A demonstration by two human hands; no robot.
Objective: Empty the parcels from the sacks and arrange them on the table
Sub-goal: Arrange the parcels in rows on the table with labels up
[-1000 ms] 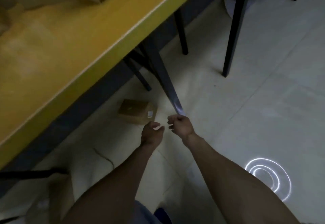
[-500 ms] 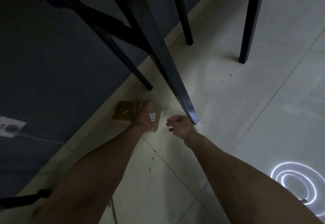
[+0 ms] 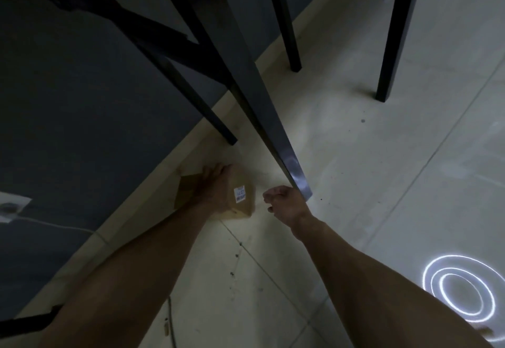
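Down on the floor (image 3: 355, 183), under the bench, my left grip (image 3: 216, 192) holds a small cardboard box (image 3: 246, 207), fingers curled over its far edge, its white label facing up. The box is tilted, close to the foot of the dark wall (image 3: 68, 129), at nine o'clock from my right grip (image 3: 287, 205), which is loosely curled and holds nothing. A black bench leg (image 3: 273, 134) ends just beside that grip, at one o'clock. Rings of light (image 3: 461, 287) glow at five o'clock.
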